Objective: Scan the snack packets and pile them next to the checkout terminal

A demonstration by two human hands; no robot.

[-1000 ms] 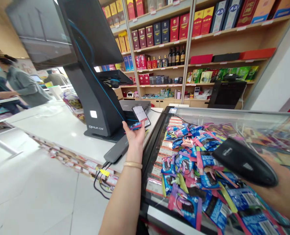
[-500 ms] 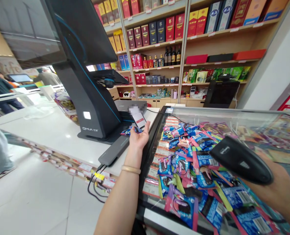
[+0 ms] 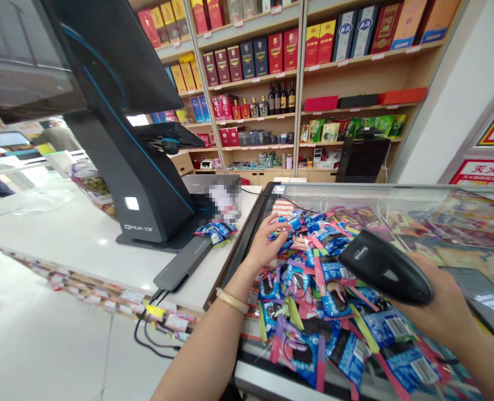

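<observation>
Lying across the glass-topped surface (image 3: 263,380), blue-and-pink packets (image 3: 299,281) sit right of the register (image 3: 117,172), marked "QIHUA". The right hand (image 3: 443,303) grips a black scanner (image 3: 386,267), its logo illegible. The left hand (image 3: 265,245) reaches among the packets, fingers parted and curved; any grip is unclear. Pinching one crimped end lightly should spare neighbours and leave its barcode uncovered.

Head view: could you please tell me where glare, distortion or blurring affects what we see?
Head view: small bright glare spots on the white counter; pale reflections across the glass case; wide-angle distortion makes the shelves lean towards the picture's sides; pixelated blocks hide detail just behind the loose packets on the counter.
</observation>
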